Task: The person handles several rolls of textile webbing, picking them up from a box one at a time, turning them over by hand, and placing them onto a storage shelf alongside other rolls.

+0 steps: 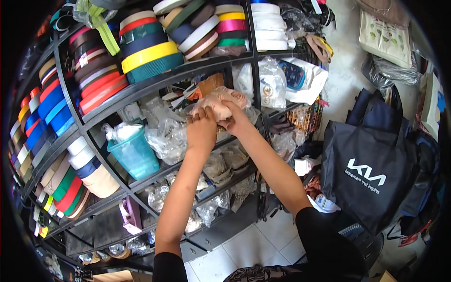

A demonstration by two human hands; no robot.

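Note:
Both my arms reach forward to a pinkish-beige bundle (230, 97) that looks wrapped in clear plastic, at the middle compartment of a black shelf rack (162, 75). My left hand (202, 128) lies on its near left side, fingers curled over it. My right hand (236, 118) grips it from the right, fingers bent around its near edge. What the bundle contains cannot be made out. Just left of it are crumpled clear plastic bags (167, 136). Behind it stands a piece of orange-brown cardboard (211, 84).
Rolls of coloured webbing (152, 56) fill the upper and left shelves. A teal bin (135, 152) stands left of my arms, above a purple tape dispenser (130, 215). Clear packets sit on the lower shelf. On the right, a large black tote bag (364, 160) stands beside white floor tiles (251, 242).

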